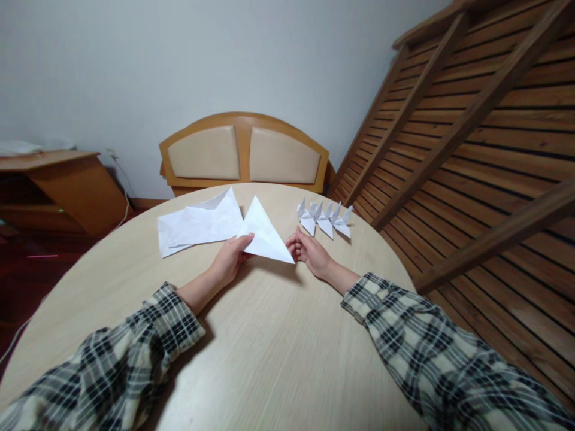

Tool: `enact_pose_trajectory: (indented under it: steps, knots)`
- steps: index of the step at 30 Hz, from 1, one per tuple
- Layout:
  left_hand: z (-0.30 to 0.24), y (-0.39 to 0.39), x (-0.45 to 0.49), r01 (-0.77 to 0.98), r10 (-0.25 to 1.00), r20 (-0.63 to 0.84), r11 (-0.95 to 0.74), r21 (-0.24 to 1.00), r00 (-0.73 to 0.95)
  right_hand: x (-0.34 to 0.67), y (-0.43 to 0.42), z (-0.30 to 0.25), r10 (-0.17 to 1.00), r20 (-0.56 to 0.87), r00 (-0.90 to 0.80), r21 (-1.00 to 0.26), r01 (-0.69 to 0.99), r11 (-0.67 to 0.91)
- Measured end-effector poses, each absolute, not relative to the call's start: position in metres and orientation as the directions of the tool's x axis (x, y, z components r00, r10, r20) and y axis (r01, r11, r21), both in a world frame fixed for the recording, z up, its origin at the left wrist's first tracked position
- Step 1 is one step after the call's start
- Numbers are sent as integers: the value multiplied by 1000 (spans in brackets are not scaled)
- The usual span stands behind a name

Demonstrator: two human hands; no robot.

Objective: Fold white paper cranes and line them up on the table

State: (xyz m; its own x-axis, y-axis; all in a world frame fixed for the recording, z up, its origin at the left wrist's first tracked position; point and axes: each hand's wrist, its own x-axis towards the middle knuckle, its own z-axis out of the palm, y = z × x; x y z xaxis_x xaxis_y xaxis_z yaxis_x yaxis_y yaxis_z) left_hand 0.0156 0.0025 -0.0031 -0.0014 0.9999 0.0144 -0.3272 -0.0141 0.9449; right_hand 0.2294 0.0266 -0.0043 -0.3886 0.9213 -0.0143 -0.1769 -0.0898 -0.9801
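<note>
Left hand [228, 261] pinches a flat white paper triangle [264, 232]; right hand [313, 254] curled beside its corner, grip unclear.

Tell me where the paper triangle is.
In the head view, the paper triangle is in the left hand over the table, between the paper sheets on its left and the right hand on its right.

From the person's head, the camera looked forward and down over the nearby table [287, 347] and folded paper [264, 234], toward the wall [287, 60].
</note>
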Motion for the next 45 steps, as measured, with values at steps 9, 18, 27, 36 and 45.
enact_pose_trajectory:
  steps: [9,18,27,36,45]
  knots:
    - [-4,-1,12,-178,949,-23,83,981,314,228,23,-4,882,36,-469,-991,-131,-29]
    - [-1,-5,11,-107,931,-42,86,990,362,227,23,-6,874,62,-482,-993,-114,7]
    - [-4,-3,11,-130,939,-48,98,987,340,229,25,-6,863,55,-502,-992,-125,-10]
    - [-2,-4,13,-128,947,-81,126,984,311,229,24,-4,854,49,-519,-990,-136,-26]
    - [4,-8,17,-32,938,-64,80,996,342,228,26,-8,845,70,-529,-997,-69,40]
